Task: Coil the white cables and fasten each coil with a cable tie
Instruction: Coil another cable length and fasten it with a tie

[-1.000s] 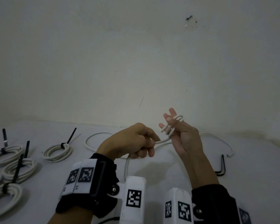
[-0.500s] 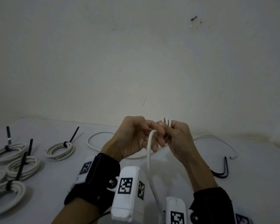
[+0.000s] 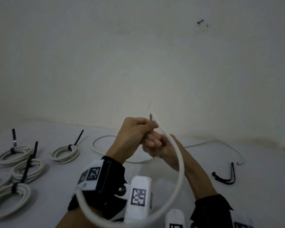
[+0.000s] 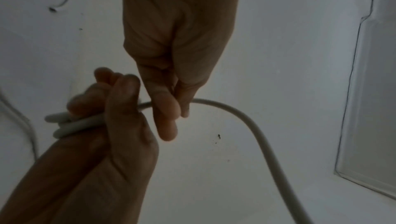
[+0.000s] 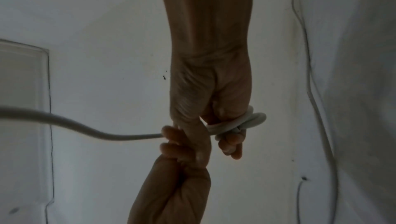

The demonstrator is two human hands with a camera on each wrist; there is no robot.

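Overhead, my left hand (image 3: 135, 134) pinched the white cable (image 3: 179, 163) above my right hand (image 3: 156, 145), its slack sweeping down round my wrists. From the left wrist, my thumb and forefinger nipped the strand just beside the right fist. From the right wrist, my right fingers (image 5: 232, 143) were curled round several small wound loops.

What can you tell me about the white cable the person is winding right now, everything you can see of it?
The white cable is round, smooth and flexible, like plastic-sheathed cord. A few turns are wrapped round fingers of the right hand. The left hand pinches the strand just beside that small coil. From this grip the free length arcs down toward the camera and curves under the left wrist, blurred. Its ends cannot be made out.
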